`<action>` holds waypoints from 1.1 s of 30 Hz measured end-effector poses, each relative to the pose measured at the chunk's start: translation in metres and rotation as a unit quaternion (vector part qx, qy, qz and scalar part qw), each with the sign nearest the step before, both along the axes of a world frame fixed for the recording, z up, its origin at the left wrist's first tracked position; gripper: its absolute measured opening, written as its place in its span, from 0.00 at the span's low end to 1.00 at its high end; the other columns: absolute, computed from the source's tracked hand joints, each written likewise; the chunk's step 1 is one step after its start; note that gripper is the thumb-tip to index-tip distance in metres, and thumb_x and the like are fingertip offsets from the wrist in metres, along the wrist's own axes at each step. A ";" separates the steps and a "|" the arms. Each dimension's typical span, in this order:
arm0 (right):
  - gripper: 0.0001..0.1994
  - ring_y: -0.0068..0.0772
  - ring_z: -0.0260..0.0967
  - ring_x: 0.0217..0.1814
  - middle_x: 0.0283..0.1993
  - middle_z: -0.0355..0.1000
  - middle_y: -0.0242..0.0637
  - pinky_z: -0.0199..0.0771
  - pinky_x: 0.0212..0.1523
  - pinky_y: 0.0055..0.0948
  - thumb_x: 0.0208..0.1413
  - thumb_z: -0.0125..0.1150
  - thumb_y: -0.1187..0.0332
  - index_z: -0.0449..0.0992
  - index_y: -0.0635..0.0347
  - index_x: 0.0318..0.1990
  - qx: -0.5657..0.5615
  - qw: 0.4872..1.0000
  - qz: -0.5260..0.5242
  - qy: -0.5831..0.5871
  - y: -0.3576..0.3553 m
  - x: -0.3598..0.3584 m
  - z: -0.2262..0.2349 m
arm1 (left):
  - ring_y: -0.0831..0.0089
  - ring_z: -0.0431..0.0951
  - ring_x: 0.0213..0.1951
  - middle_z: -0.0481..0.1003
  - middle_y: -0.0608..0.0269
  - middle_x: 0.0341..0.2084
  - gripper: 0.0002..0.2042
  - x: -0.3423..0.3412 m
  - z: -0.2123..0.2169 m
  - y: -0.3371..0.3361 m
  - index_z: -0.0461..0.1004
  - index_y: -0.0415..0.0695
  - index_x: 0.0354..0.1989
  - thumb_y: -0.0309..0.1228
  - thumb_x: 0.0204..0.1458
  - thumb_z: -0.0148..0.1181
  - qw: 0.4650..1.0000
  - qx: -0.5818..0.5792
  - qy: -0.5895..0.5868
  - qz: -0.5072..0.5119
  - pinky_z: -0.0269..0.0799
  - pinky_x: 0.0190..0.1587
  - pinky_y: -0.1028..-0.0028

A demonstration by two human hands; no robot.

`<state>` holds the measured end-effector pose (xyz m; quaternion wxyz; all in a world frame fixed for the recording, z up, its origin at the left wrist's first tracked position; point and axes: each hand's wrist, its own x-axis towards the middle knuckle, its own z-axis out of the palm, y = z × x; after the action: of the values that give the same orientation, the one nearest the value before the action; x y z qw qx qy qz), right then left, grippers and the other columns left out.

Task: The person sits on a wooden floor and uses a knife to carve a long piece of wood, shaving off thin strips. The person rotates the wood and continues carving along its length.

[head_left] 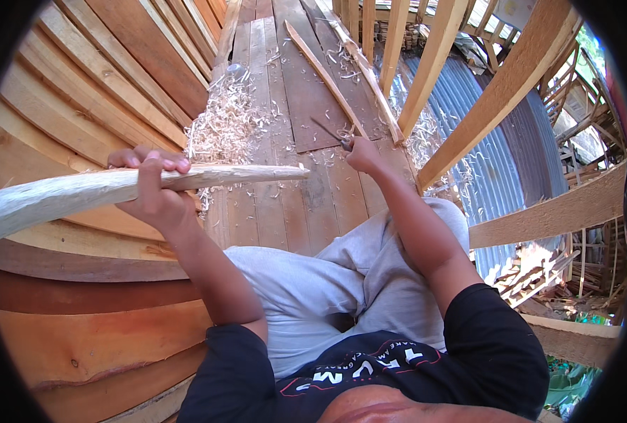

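My left hand [157, 185] is closed around a pale, freshly shaved wooden pole [74, 196]. The pole runs level from the left rim to a narrow, rough end just past my fist. Out in front to the right, my right hand [361, 155] grips the handle of a knife [329, 132], its thin dark blade pointing away to the upper left. The blade is apart from the pole. Beyond the right hand, a long narrow wooden stick [323, 74] lies on the plank floor [292, 204], its near end close to my fist.
Curled wood shavings [225, 127] are heaped beside the board wall [81, 77] on the left. A wooden railing [433, 63] stands on the right, with a corrugated metal roof [493, 134] beyond it. A rough strip of wood [366, 67] lies along the railing's foot. My legs [306, 289] are folded in front.
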<state>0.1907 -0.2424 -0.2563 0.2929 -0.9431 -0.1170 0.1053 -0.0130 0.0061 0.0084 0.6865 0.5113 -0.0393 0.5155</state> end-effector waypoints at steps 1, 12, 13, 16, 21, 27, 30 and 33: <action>0.15 0.45 0.75 0.35 0.34 0.76 0.47 0.73 0.38 0.39 0.48 0.67 0.60 0.78 0.62 0.38 -0.070 0.997 0.027 0.001 -0.003 0.004 -0.018 | 0.74 0.67 0.17 0.63 0.64 0.17 0.11 -0.001 0.000 0.000 0.60 0.45 0.30 0.17 0.42 0.52 1.000 0.005 0.001 0.002 0.68 0.20 0.72; 0.16 0.52 0.69 0.51 0.48 0.70 0.56 0.72 0.46 0.43 0.50 0.62 0.67 0.74 0.64 0.46 -0.147 0.973 0.082 -0.156 0.043 -0.004 -0.022 | 0.76 0.64 0.17 0.62 0.63 0.17 0.11 -0.013 0.003 0.020 0.59 0.45 0.32 0.18 0.43 0.51 0.999 0.025 0.028 -0.018 0.68 0.21 0.74; 0.15 0.53 0.68 0.52 0.50 0.69 0.56 0.71 0.47 0.43 0.52 0.59 0.69 0.73 0.63 0.47 -0.164 0.956 0.061 -0.237 0.039 0.012 -0.031 | 0.75 0.64 0.17 0.62 0.63 0.17 0.11 -0.014 0.004 0.020 0.59 0.45 0.32 0.18 0.44 0.51 0.999 0.025 0.032 -0.023 0.67 0.22 0.73; 0.10 0.48 0.66 0.53 0.54 0.66 0.53 0.68 0.51 0.42 0.53 0.51 0.72 0.73 0.60 0.42 -0.249 0.850 0.082 -0.458 0.038 0.049 -0.052 | 0.75 0.62 0.16 0.62 0.63 0.16 0.10 -0.024 0.007 0.026 0.59 0.45 0.33 0.19 0.45 0.50 0.998 0.033 0.037 -0.031 0.67 0.23 0.73; 0.10 0.44 0.67 0.52 0.45 0.72 0.46 0.65 0.53 0.39 0.54 0.50 0.70 0.73 0.61 0.41 -0.349 0.848 0.137 -0.375 0.034 0.069 -0.078 | 0.75 0.62 0.17 0.61 0.64 0.16 0.08 -0.034 0.009 0.035 0.59 0.46 0.33 0.21 0.46 0.50 0.996 0.044 0.052 -0.064 0.65 0.25 0.73; 0.06 0.44 0.73 0.45 0.38 0.75 0.45 0.75 0.42 0.41 0.49 0.56 0.75 0.77 0.61 0.34 -0.289 0.913 0.148 -0.246 0.038 0.073 -0.082 | 0.73 0.62 0.15 0.62 0.62 0.16 0.10 -0.034 0.011 0.036 0.59 0.45 0.34 0.21 0.45 0.51 0.997 0.014 0.064 -0.045 0.66 0.24 0.73; 0.05 0.43 0.76 0.39 0.38 0.75 0.49 0.78 0.38 0.38 0.45 0.57 0.79 0.78 0.64 0.30 -0.189 0.948 0.139 -0.214 0.039 0.081 -0.072 | 0.73 0.62 0.15 0.61 0.63 0.15 0.10 -0.038 0.013 0.040 0.59 0.45 0.33 0.21 0.45 0.52 0.997 0.004 0.068 -0.037 0.66 0.23 0.73; 0.07 0.40 0.77 0.35 0.37 0.76 0.48 0.79 0.34 0.35 0.45 0.59 0.78 0.78 0.66 0.33 -0.058 0.994 0.032 -0.088 0.030 0.104 -0.073 | 0.74 0.63 0.15 0.61 0.63 0.15 0.11 -0.038 0.015 0.037 0.58 0.45 0.33 0.21 0.44 0.53 0.997 -0.014 0.060 -0.042 0.66 0.22 0.73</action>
<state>0.2951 -0.2122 -0.3292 0.2224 -0.9599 -0.1664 0.0376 -0.0511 0.0433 0.0233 0.7158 0.5298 -0.0128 0.4548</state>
